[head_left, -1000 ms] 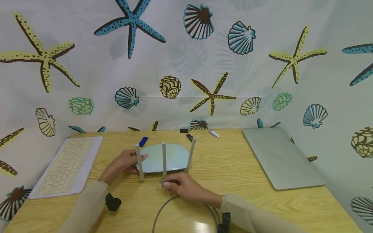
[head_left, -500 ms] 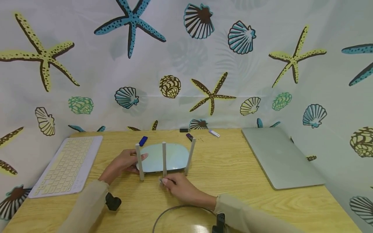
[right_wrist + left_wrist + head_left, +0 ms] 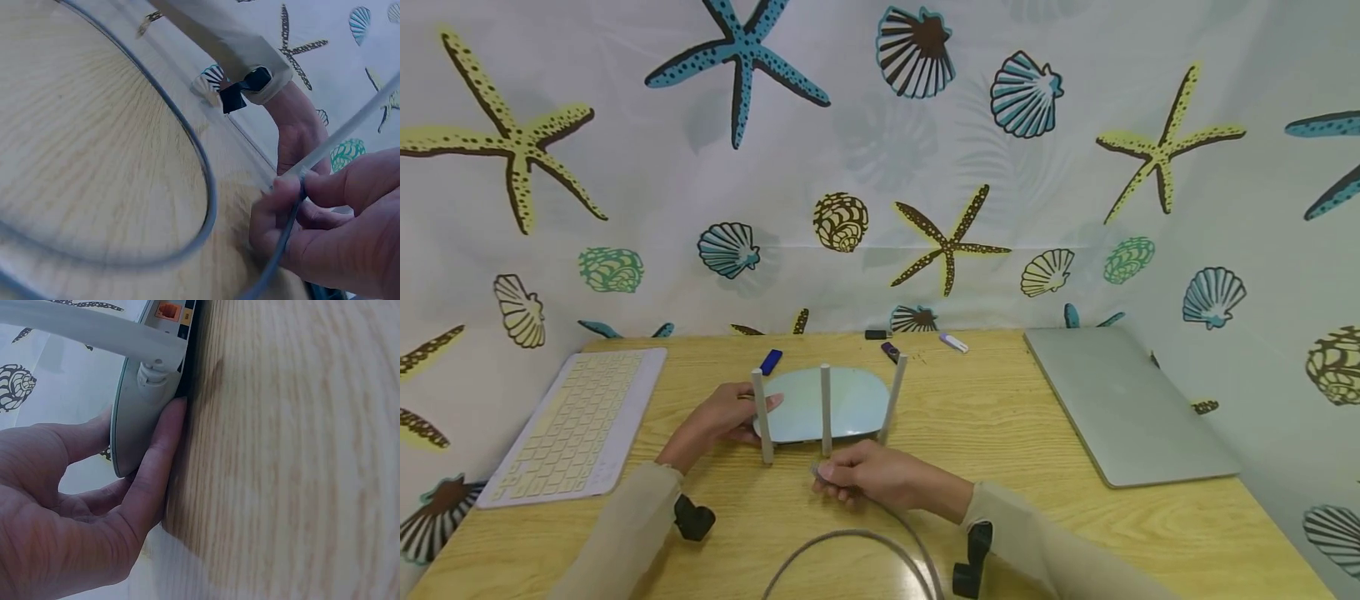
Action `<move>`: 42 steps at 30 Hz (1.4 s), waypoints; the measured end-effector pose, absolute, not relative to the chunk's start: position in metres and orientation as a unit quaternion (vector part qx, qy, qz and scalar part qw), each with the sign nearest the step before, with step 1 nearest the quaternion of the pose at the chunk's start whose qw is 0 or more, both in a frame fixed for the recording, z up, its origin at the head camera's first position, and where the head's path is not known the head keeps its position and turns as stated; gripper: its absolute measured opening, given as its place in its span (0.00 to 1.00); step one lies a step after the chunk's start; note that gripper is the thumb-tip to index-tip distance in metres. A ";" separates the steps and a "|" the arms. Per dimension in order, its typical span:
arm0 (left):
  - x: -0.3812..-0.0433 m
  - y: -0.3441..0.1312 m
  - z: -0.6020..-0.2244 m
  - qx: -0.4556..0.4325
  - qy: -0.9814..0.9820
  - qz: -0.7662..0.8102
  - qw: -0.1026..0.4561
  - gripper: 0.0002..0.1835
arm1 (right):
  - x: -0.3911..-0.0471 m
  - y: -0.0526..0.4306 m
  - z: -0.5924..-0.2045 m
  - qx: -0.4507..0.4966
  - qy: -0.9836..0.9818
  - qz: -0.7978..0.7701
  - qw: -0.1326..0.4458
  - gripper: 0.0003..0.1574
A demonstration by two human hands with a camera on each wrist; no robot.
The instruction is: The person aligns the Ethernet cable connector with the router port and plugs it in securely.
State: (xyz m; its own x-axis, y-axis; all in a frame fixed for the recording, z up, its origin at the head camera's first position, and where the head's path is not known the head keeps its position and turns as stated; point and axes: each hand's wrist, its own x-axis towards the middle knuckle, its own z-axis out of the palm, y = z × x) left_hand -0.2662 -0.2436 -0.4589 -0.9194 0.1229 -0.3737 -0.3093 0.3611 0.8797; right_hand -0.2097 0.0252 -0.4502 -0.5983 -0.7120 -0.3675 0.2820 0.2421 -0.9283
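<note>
A pale, glossy Wi-Fi router (image 3: 857, 400) with three upright antennas lies on the table, its port side facing me. My left hand (image 3: 726, 417) grips its left end. In the left wrist view the thumb is over one face and fingers are under the other, and an orange port (image 3: 169, 310) shows beyond the nearest antenna (image 3: 94, 330). Just in front of the middle antenna, my right hand (image 3: 880, 475) pinches the end of a grey network cable (image 3: 842, 533). Its plug is mostly hidden by the fingertips. The cable (image 3: 209, 187) curves in a loop over the table.
A white keyboard (image 3: 576, 421) lies at the left and a closed silver laptop (image 3: 1127, 400) at the right. Behind the router are a blue USB stick (image 3: 771, 362), a dark purple one (image 3: 890, 351), a black one (image 3: 876, 335) and a white one (image 3: 953, 342).
My right hand turns slightly at the router's port side, and the cable loop swings toward the left below it. The left hand and router stay in place.
</note>
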 end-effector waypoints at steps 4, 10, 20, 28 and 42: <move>-0.266 -0.242 -0.458 -0.057 0.802 0.561 0.195 0.34 | -0.214 0.030 -0.455 -0.147 0.593 -0.630 0.480 0.19; -0.267 -0.241 -0.459 -0.049 0.801 0.563 0.199 0.35 | -0.215 0.036 -0.458 -0.123 0.466 -0.669 0.566 0.28; -0.270 -0.241 -0.457 -0.054 0.802 0.560 0.201 0.35 | -0.207 0.040 -0.452 -0.172 0.435 -0.670 0.577 0.18; -0.270 -0.243 -0.458 -0.062 0.796 0.566 0.206 0.34 | -0.188 0.024 -0.465 -0.096 0.560 -0.697 0.439 0.15; -0.269 -0.240 -0.456 -0.072 0.792 0.565 0.220 0.29 | -0.190 -0.009 -0.473 0.006 0.611 -0.734 0.297 0.20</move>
State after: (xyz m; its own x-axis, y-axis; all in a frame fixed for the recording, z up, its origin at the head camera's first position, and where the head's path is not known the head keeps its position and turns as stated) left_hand -0.2691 -0.2399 -0.4557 -0.8926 0.1344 -0.4303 -0.3630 0.3517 0.8629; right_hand -0.1899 -0.0086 -0.4734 -0.8234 -0.4293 -0.3712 0.4431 -0.0775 -0.8931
